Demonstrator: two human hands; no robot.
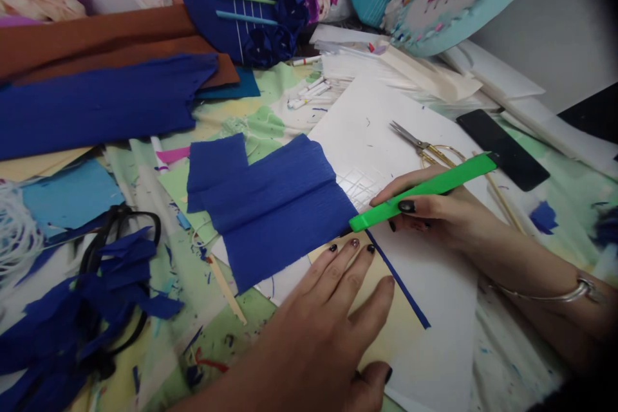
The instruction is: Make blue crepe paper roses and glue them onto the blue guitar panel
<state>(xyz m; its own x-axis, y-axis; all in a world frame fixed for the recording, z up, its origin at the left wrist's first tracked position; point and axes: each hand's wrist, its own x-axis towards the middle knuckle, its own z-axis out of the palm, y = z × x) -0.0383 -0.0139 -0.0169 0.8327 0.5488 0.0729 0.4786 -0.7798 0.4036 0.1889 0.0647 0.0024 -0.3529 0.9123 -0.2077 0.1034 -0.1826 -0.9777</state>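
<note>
My right hand (429, 203) is closed around a long green utility knife (425, 192). Its lower end meets the right edge of a dark blue sheet of crepe paper (275, 199). Flat and with its fingers stretched out, my left hand (338, 296) lies on a pale yellow sheet (386, 347) just below the crepe paper. A thin blue strip (400, 283) runs down from near the knife's end across the yellow and white sheets. Underneath is a large white board (444, 309).
Gold-handled scissors (420, 143) and a black phone (502, 148) lie beyond my right hand. Blue scraps (130, 270) and white cord (17, 232) lie at left. Folded blue crepe paper (96, 103) and decorated round pieces (232, 0) are at the back.
</note>
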